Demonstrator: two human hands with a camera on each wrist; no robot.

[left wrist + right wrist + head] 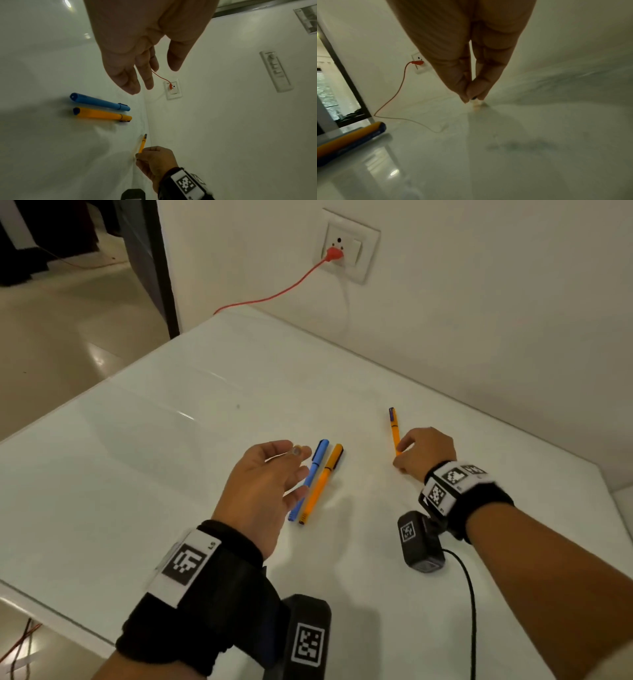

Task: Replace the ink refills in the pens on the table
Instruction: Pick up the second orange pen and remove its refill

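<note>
Three pens lie on the white tabletop [171, 457], all looking assembled, so refill swapping seems barely begun. Left hand [263, 491] hovers above the blue pen [310, 477], its grip wide and empty. An orange pen [322, 484] lies just beside the blue pen, touching it. Right of that pair, the right hand [424, 451] pinches the near end of a thinner orange pen [394, 431].

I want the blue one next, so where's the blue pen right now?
In the head view the blue pen lies mid-table beside an orange pen, just right of the open left hand.
</note>
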